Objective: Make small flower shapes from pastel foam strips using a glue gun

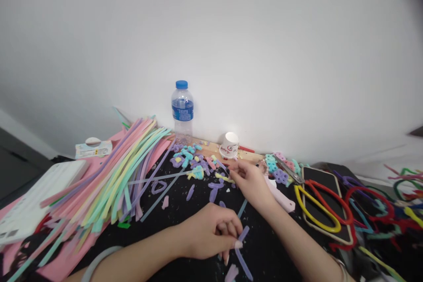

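My left hand is closed at the near middle of the table. Between its thumb and fingers it pinches a purple pipe cleaner, bent into two short arms. Farther forward, my right hand reaches down with its fingertips drawn together among small cut pieces. A yellow pipe cleaner piece lies right at those fingertips; whether they grip it or something else is hidden. Short purple pieces are scattered on the black surface, beside a turquoise and yellow fuzzy flower.
Long pastel pipe cleaners are heaped at left, by a white box. A water bottle and paper cup stand near the wall. At right lie finished flowers, metal scissors, and a dark tablet-like board under coloured loops.
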{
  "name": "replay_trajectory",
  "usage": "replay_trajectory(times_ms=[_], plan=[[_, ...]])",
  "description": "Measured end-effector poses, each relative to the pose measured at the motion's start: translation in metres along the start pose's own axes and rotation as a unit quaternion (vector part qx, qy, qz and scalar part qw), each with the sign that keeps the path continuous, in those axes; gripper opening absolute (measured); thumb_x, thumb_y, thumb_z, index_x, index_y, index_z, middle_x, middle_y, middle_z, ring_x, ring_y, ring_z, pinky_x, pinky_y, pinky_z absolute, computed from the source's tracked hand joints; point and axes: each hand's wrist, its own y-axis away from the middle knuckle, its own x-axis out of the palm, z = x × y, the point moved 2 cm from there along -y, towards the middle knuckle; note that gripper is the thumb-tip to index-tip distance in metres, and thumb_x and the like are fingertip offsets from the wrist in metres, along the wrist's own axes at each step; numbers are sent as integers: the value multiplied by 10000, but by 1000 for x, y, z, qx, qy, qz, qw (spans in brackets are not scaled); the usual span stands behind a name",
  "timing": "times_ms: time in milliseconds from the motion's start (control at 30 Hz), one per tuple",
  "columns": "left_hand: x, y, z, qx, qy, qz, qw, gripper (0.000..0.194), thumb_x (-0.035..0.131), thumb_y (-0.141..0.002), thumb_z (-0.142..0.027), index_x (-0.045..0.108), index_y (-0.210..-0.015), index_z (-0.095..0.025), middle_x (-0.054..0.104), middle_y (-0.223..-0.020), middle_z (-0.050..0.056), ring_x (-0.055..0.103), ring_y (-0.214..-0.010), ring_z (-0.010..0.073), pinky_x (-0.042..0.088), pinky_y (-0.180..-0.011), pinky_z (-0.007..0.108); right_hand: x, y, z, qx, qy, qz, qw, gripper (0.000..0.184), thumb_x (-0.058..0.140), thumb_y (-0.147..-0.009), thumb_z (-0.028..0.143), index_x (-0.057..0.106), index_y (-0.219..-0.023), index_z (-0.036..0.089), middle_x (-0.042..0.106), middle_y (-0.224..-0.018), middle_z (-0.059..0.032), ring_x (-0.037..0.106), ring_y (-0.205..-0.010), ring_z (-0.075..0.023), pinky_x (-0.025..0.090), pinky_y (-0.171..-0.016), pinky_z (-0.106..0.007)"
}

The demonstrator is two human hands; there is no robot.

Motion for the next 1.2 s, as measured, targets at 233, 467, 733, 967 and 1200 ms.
replay_trajectory(times_ms=[233, 467, 733, 967, 1200], plan=[[-1, 0, 2, 12, -54, 9, 998, 100, 597, -719, -157, 606, -817, -142, 554, -593, -32, 595, -526, 104, 414, -471, 159, 32, -50, 20, -54, 68, 10, 996, 233, 493, -706, 62, 689, -803, 143, 690, -710, -40, 615, -638, -153, 446, -591, -234], [-3, -1, 5, 38, -51, 22, 998, 125, 602, -729, -171, 599, -848, -133, 558, -608, -30, 579, -509, 89, 407, -472, 152, 31, -51, 31, -73, 104, 69, 990, 381, 504, -695, 68, 702, -983, 218, 707, -920, -20, 612, -640, -136, 457, -629, -227], [-4, 0, 2, 55, -70, 15, 996, 157, 603, -721, -172, 610, -874, -137, 570, -644, -18, 563, -527, 85, 402, -475, 150, -19, -23, 23, -16, 174, -25, 984, 226, 492, -742, 135, 676, -871, 155, 634, -633, -9, 558, -564, -140, 395, -554, -238], [-3, 4, -6, 48, -58, 116, 990, 201, 630, -686, -142, 661, -883, -159, 570, -660, -22, 488, -532, 60, 386, -509, 144, 20, -8, 49, -208, 190, 167, 945, 209, 538, -766, 83, 670, -885, 193, 648, -751, -2, 566, -683, -123, 403, -638, -221], [-8, 4, -7, 24, -27, 227, 973, 348, 755, -612, -421, 677, -827, -158, 591, -673, -11, 522, -588, 91, 388, -539, 168, 89, -26, 77, -346, 256, 264, 863, 208, 514, -833, 162, 664, -975, 179, 664, -939, -59, 596, -861, -181, 440, -708, -265]])
